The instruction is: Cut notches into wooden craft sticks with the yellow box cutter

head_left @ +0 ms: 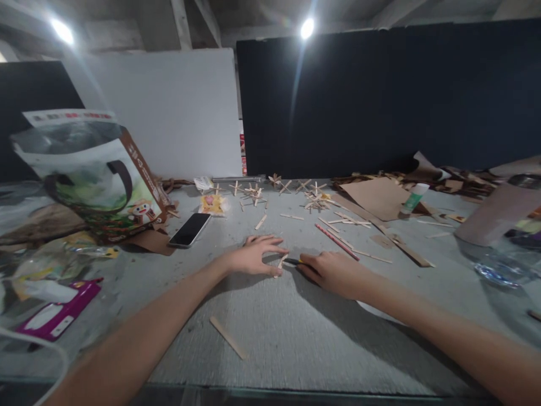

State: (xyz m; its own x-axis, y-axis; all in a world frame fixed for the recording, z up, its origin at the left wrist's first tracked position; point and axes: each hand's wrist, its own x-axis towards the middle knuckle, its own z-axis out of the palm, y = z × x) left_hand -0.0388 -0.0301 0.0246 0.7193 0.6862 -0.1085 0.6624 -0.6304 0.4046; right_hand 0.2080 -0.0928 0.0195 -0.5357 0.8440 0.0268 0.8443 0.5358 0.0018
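My left hand (257, 256) rests low over the grey table, thumb and fingers apart around a small wooden piece (283, 261). Facing it, my right hand (327, 272) is closed round a dark tool with a bit of yellow (292, 261), whose tip reaches the wooden piece. Whether my left fingertips touch the piece is hard to tell. A red patterned pencil (337, 242) lies just beyond my right hand. Nearer the front edge lies a loose wooden stick (228, 338).
Crossed wooden sticks (256, 194) lie further back. On the left are a phone (190, 230), a large bag (97, 180) and a purple object (63, 312). Cardboard (369, 198), a glue stick (415, 198) and a bottle (494, 214) are on the right.
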